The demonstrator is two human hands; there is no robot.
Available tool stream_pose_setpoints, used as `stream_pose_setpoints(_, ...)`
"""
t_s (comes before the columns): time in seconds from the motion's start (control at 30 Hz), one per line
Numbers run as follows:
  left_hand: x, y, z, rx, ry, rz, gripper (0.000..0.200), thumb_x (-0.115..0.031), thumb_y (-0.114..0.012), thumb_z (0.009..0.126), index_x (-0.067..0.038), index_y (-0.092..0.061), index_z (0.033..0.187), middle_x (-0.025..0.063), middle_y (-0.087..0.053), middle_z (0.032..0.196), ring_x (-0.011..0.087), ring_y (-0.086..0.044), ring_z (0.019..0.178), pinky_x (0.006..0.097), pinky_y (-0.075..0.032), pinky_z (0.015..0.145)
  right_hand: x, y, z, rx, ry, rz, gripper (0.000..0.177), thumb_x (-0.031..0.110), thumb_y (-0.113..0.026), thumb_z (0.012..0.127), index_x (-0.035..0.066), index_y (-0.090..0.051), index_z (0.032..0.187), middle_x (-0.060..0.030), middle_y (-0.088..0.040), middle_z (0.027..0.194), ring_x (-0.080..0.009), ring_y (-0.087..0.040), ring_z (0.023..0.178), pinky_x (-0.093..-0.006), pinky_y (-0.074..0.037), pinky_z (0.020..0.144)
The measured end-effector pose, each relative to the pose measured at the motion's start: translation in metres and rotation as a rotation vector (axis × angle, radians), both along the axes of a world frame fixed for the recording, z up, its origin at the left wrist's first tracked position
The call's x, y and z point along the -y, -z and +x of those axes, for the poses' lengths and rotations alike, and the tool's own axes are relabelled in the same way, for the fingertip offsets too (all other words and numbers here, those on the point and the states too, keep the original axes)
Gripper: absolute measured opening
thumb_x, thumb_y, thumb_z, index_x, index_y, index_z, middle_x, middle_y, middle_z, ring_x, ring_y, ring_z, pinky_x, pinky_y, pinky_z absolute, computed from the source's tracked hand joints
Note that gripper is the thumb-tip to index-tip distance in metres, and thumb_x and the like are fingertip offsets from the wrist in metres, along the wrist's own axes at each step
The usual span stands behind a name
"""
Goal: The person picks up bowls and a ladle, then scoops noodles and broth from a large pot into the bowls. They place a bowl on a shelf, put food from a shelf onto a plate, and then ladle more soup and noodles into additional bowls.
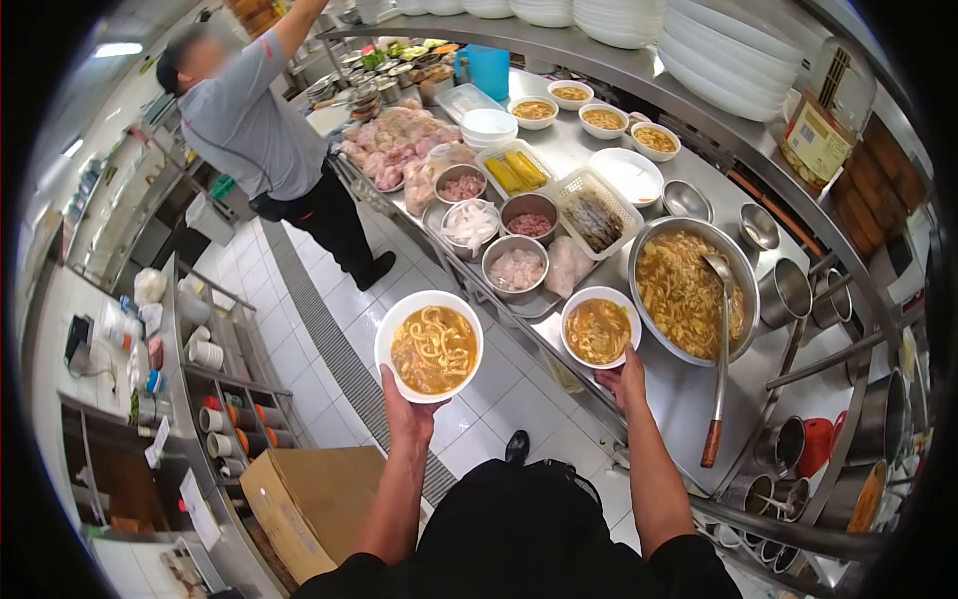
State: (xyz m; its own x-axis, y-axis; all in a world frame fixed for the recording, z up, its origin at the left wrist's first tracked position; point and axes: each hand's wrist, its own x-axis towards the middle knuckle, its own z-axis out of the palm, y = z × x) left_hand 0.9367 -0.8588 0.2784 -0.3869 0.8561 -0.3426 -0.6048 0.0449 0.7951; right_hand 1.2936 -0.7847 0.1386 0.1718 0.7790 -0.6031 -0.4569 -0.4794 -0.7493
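Observation:
My left hand [407, 411] grips a white bowl of noodle soup [434, 345] from below, with the thumb at its near left side. Thick noodles lie in brown broth inside it, and the bowl is held out over the tiled floor. On the right, my right hand [626, 379] is closed on the near rim of a smaller white bowl of soup [600, 327] at the counter's edge. Just beyond that bowl stands a large steel basin of noodle soup [689, 290]. A ladle [720, 379] with a wooden handle rests in the basin, its handle hanging over the near rim.
Several filled bowls [603, 121] stand at the back of the steel counter [689, 419]. Steel bowls of raw meat [516, 268] and a basket of shrimp [597, 215] sit left of the basin. A person [239, 130] stands at the far left. A cardboard box [309, 499] is beside me.

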Motion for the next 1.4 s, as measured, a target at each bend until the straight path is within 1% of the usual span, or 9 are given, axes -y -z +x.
stream_pose_setpoints(0.1, 0.038, 0.009, -0.001, 0.022, -0.001, -0.029, 0.065, -0.061, -0.029, 0.096, -0.012, -0.039, 0.138, 0.0124, -0.06, 0.122, 0.0279, -0.065, 0.102, 0.0424, -0.06, 0.065, -0.002, 0.026, 0.005, 0.048, -0.017, 0.044, 0.046, 0.043, -0.042, 0.095, 0.005, -0.051, 0.119, -0.0133, -0.066, 0.094, -0.024, -0.066, 0.069, -0.0346, -0.056, 0.058)
stream_pose_setpoints(0.43, 0.181, 0.018, 0.041, 0.01, -0.321, -0.063, 0.064, -0.059, -0.029, 0.097, -0.01, -0.04, 0.137, 0.0128, -0.063, 0.117, 0.0272, -0.068, 0.093, 0.0418, -0.061, 0.06, -0.003, 0.022, -0.02, 0.135, 0.076, 0.15, 0.04, 0.03, -0.039, 0.099, -0.004, -0.057, 0.107, -0.0156, -0.066, 0.085, -0.0241, -0.065, 0.061, -0.0339, -0.056, 0.05)
stream_pose_setpoints(0.63, 0.268, 0.001, 0.065, 0.047, -0.551, -0.033, 0.063, -0.057, -0.029, 0.098, -0.008, -0.039, 0.138, 0.0132, -0.057, 0.128, 0.0255, -0.063, 0.108, 0.0444, -0.059, 0.078, 0.006, 0.037, 0.0, 0.267, -0.104, 0.205, 0.039, 0.026, -0.042, 0.093, -0.006, -0.058, 0.109, -0.016, -0.068, 0.091, -0.0246, -0.066, 0.065, -0.033, -0.056, 0.052)
stream_pose_setpoints(0.67, 0.284, -0.001, 0.068, 0.082, -0.587, -0.017, 0.063, -0.056, -0.029, 0.099, -0.008, -0.039, 0.138, 0.0134, -0.057, 0.127, 0.0253, -0.063, 0.109, 0.0439, -0.058, 0.081, 0.016, 0.03, -0.004, 0.305, -0.088, 0.261, 0.042, 0.031, -0.042, 0.098, -0.006, -0.062, 0.1, -0.0171, -0.067, 0.084, -0.0247, -0.066, 0.061, -0.0328, -0.056, 0.049)
stream_pose_setpoints(0.77, 0.336, 0.006, 0.077, 0.113, -0.757, 0.021, 0.059, -0.051, -0.031, 0.1, -0.005, -0.042, 0.135, 0.0132, -0.059, 0.123, 0.0227, -0.063, 0.108, 0.0405, -0.057, 0.084, 0.025, 0.053, 0.009, 0.299, -0.346, 0.329, 0.038, 0.034, -0.053, 0.092, -0.001, -0.065, 0.1, -0.0132, -0.068, 0.091, -0.0241, -0.066, 0.07, -0.0332, -0.055, 0.052)
stream_pose_setpoints(1.17, 0.642, 0.017, 0.183, 0.103, -1.309, 0.055, 0.055, -0.048, -0.033, 0.101, -0.006, -0.037, 0.136, 0.0096, -0.06, 0.119, 0.0178, -0.067, 0.096, 0.0333, -0.061, 0.07, 0.229, -0.046, -0.14, 0.379, -1.148, 0.467, 0.043, 0.034, -0.046, 0.085, 0.0, -0.057, 0.109, -0.0134, -0.064, 0.094, -0.0215, -0.065, 0.066, -0.0287, -0.051, 0.044)
stream_pose_setpoints(1.3, 0.754, 0.023, 0.246, 0.074, -1.587, 0.03, 0.051, -0.045, -0.035, 0.101, -0.004, -0.041, 0.132, 0.0095, -0.063, 0.113, 0.0165, -0.068, 0.091, 0.0297, -0.06, 0.067, 0.375, -0.077, -0.196, 0.331, -1.235, 0.588, 0.042, 0.033, -0.046, 0.085, -0.001, -0.057, 0.108, -0.0137, -0.064, 0.093, -0.022, -0.066, 0.064, -0.0285, -0.052, 0.042)
stream_pose_setpoints(1.33, 0.781, 0.015, 0.264, 0.102, -1.614, -0.032, 0.053, -0.04, -0.032, 0.103, 0.002, -0.041, 0.133, 0.0161, -0.058, 0.124, 0.0222, -0.061, 0.111, 0.0358, -0.053, 0.091, 0.41, -0.084, -0.205, 0.251, -1.392, 0.56, 0.041, 0.033, -0.047, 0.085, -0.001, -0.057, 0.107, -0.014, -0.064, 0.094, -0.0224, -0.066, 0.064, -0.0295, -0.053, 0.042)
stream_pose_setpoints(1.4, 0.825, 0.022, 0.298, 0.067, -1.745, 0.014, 0.052, -0.042, -0.035, 0.102, 0.0, -0.043, 0.131, 0.0133, -0.061, 0.118, 0.02, -0.065, 0.1, 0.0329, -0.056, 0.079, 0.484, -0.103, -0.221, 0.143, -1.606, 0.533, 0.04, 0.031, -0.047, 0.085, -0.002, -0.057, 0.105, -0.0147, -0.064, 0.095, -0.0233, -0.066, 0.065, -0.0314, -0.055, 0.042)
